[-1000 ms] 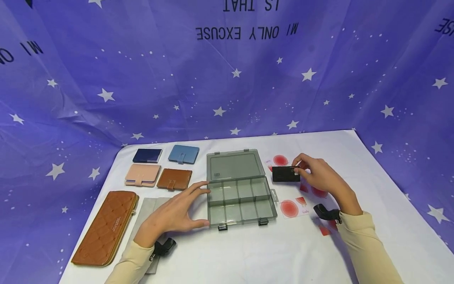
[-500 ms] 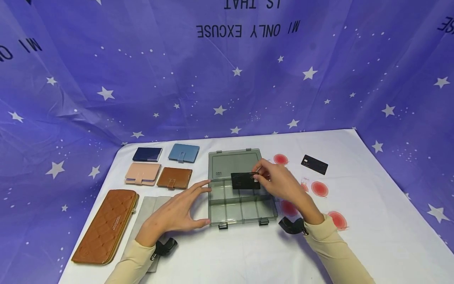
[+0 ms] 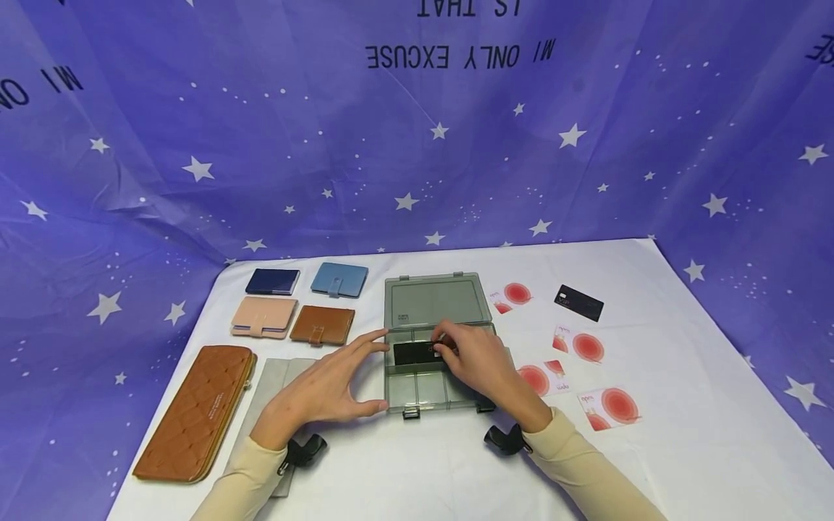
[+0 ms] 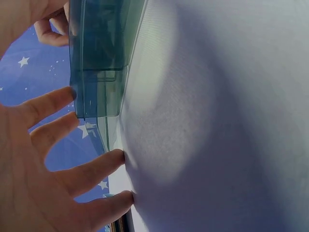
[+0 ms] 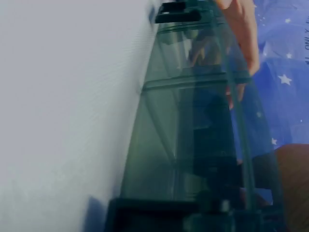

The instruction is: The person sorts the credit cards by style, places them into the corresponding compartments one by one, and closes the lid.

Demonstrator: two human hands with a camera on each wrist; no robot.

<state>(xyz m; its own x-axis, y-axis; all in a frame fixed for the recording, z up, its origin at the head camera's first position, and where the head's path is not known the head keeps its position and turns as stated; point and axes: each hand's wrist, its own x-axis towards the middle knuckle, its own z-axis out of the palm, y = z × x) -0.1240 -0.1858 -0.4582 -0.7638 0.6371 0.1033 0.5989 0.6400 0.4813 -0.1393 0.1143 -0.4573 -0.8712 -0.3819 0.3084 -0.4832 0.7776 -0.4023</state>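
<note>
Fingers of the left hand (image 3: 322,391) are spread, touching the grey-green box (image 3: 430,387) at nine o'clock; at its compartments' ten o'clock, a black card (image 3: 412,353) is pinched by the right hand (image 3: 478,356). Another dark card (image 3: 579,302) lies toward two o'clock.

Starry purple cloth (image 3: 365,152) hangs behind a light-blue wallet (image 3: 339,278), a pink wallet (image 3: 263,314) and a quilted purse (image 3: 193,414).

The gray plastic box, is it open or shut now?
The box is open: its lid is folded back, and the right hand holds a black card at the uncovered compartments.
</note>
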